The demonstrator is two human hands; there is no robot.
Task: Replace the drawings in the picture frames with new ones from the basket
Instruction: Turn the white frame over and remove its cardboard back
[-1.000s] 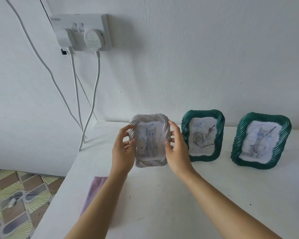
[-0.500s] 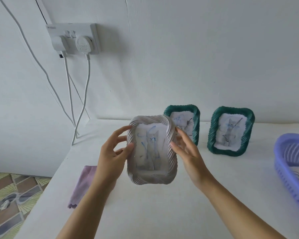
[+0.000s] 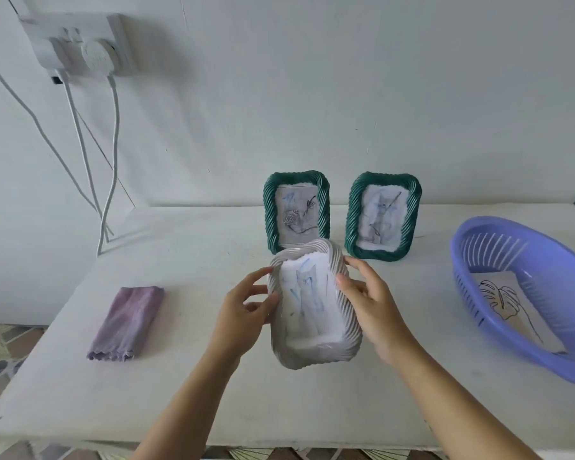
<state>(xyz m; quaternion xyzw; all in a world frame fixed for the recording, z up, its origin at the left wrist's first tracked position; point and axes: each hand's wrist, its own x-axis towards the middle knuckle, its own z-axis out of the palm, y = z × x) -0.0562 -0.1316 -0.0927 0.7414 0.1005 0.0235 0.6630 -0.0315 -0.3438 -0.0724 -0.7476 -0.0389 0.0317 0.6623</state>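
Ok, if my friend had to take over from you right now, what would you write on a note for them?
Left hand and right hand: each grips one side edge of the white twisted-rim picture frame, held over the white table.
Left green twisted-rim frame and right green twisted-rim frame stand at the back by the wall, with drawings inside.
Purple plastic basket, on the right, holds a leaf line drawing.
Done: the white frame is in hand. No swap shows yet.
Left: take out its blue cat sketch, fit a basket drawing, then do both green frames.
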